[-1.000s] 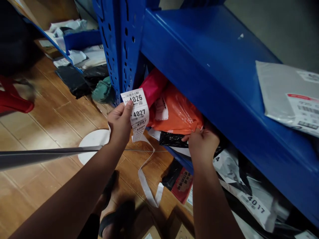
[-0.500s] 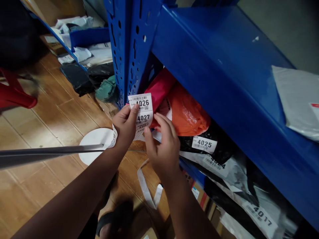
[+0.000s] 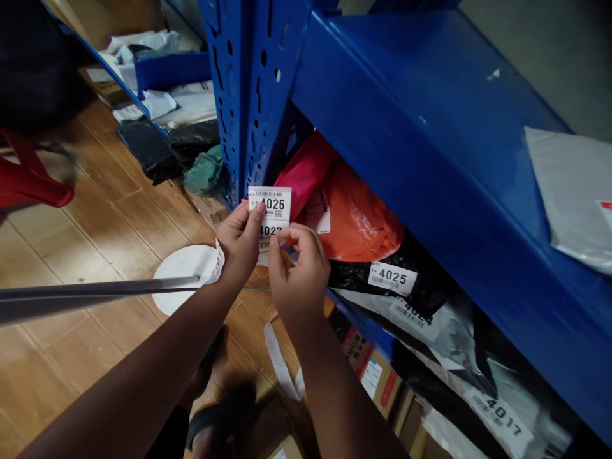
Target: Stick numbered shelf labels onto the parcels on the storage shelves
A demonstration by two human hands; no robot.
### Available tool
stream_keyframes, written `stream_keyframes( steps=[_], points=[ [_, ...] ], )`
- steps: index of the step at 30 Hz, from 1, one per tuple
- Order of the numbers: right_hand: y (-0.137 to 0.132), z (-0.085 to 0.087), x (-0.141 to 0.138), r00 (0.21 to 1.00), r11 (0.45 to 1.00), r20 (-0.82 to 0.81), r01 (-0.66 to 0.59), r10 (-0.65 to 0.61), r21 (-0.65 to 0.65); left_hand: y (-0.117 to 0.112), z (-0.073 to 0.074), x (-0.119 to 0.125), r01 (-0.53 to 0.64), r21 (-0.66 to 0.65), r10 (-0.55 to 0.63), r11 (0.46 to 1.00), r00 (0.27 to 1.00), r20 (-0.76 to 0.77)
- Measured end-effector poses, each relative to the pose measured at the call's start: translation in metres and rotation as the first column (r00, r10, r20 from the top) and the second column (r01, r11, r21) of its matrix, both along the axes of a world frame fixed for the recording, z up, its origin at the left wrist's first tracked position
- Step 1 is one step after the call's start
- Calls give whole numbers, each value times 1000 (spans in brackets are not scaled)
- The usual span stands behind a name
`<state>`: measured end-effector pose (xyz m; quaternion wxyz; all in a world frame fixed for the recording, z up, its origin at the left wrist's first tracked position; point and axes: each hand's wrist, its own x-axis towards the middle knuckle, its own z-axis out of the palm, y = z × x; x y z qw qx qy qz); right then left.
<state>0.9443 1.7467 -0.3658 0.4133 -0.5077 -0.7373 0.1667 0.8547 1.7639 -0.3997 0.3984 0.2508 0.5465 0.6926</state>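
A strip of white number labels (image 3: 276,203), printed 4026 and 4027, is pinched under the thumb of my left hand (image 3: 241,239). My right hand (image 3: 301,271) has its thumb and forefinger closed on the strip's right edge, by the 4027 label. Just beyond lie a pink parcel bag (image 3: 308,169) and an orange parcel bag (image 3: 356,217) in the shelf opening. Below them a black parcel bears a 4025 label (image 3: 392,278). A loose white paper strip (image 3: 282,363) hangs below my right hand. Another curled label (image 3: 218,262) is at my left wrist.
A blue metal shelf edge (image 3: 430,210) runs diagonally on the right, joined to a perforated blue post (image 3: 239,95). A grey pole (image 3: 95,293) reaches in from the left over a white disc (image 3: 176,268). A red stool (image 3: 33,172) stands left; cardboard boxes (image 3: 377,382) sit low right.
My right hand has moved left and its fingers have closed on the label strip. My left hand keeps its hold, nearly still.
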Motion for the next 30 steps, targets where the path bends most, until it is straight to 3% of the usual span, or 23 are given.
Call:
stream_keyframes(
  steps=[15, 24, 30],
  points=[
    [1, -5, -1, 1000, 999, 5, 29, -28, -31, 1, -5, -4, 29, 0, -29, 1000, 999, -35],
    [-4, -12, 1, 939, 943, -314, 32, -142, -330, -5, 1, -5, 68, 9, -67, 998, 996, -65],
    [-6, -18, 8, 931, 925, -326, 33, -167, -379, -9, 7, -3, 98, -26, -100, 995, 993, -67]
  ],
)
